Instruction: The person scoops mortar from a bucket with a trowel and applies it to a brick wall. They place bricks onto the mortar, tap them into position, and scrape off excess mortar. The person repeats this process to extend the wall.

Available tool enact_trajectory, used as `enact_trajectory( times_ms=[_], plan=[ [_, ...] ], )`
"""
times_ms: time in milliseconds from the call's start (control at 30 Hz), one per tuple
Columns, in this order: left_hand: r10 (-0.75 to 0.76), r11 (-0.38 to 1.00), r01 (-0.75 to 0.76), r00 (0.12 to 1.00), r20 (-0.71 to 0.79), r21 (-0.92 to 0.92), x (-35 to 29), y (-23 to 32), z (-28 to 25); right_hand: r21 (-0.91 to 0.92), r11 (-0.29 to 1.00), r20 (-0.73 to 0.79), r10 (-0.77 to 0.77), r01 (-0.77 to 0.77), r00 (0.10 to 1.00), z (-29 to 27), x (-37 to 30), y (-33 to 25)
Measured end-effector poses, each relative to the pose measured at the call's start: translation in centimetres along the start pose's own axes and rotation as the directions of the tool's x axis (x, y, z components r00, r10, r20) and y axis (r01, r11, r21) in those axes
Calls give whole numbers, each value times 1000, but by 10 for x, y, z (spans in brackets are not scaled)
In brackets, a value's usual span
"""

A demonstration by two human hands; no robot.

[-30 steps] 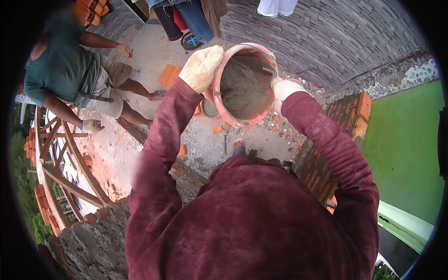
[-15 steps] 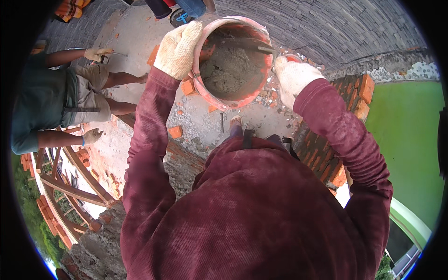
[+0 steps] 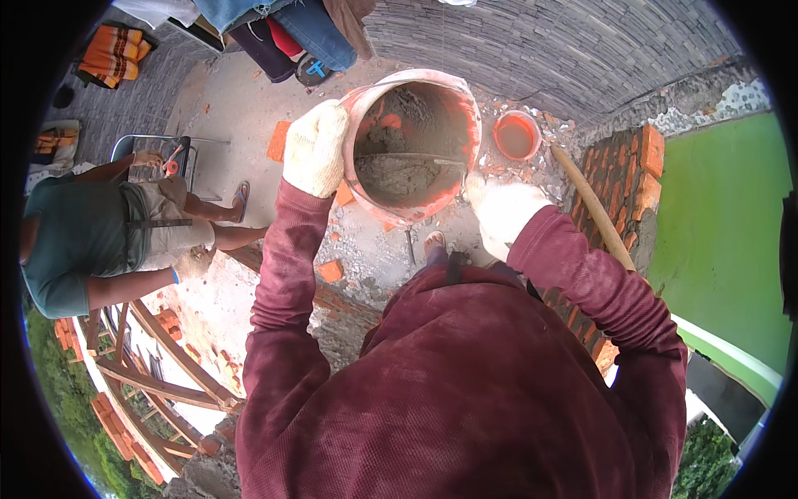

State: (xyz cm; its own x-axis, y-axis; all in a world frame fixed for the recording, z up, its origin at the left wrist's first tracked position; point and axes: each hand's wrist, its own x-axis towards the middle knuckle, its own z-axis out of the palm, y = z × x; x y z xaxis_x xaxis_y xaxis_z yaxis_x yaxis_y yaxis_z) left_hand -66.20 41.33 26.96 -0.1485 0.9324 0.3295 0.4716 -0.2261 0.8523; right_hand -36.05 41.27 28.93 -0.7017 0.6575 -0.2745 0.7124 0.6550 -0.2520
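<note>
Off-white knit gloves cover both of the person's hands, and maroon sleeves run up to them from below. The left hand is clamped on the left side of a pinkish-orange bucket, its fingers curled in at the rim. That bucket is in front of the person, between the two hands, with its mouth turned toward the camera. Grey wet mortar lies inside and smears the inner wall; a thin strip crosses it, though I cannot tell whether that is a tool's edge. The right hand is at the bucket's lower right rim, fingers bent — whether it grips anything there I cannot tell.

Beyond the right hand, a small red bucket with murky contents stands on the rubble-strewn floor. Near it a long wooden handle leans along a low brick wall, next to a green wall. A loose orange brick lies to the left of the person's foot. Farther left stands a co-worker in a dark green shirt and pale shorts — beside a curved wooden frame. Clothes hang near the grey stone-patterned wall.
</note>
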Motion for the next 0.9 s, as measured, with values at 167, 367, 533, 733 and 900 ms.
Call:
enact_trajectory(
  times_ms=[167,367,533,733,900],
  plan=[
    [123,992,-124,992,-35,-7,11,18,24,528,752,477,122,-395,871,-34,2,22],
    [139,990,-141,989,43,30,35,25,38,625,638,360,276,-450,891,-34,-48,49],
    [233,970,-243,942,240,13,52,57,62,625,513,498,319,-588,807,-1,-39,81],
    [267,958,-239,945,187,-161,54,40,59,951,8,302,204,-310,931,49,-34,55],
    [260,944,-210,949,180,-256,54,21,72,966,-69,255,119,-248,960,18,-27,34]
  ],
)
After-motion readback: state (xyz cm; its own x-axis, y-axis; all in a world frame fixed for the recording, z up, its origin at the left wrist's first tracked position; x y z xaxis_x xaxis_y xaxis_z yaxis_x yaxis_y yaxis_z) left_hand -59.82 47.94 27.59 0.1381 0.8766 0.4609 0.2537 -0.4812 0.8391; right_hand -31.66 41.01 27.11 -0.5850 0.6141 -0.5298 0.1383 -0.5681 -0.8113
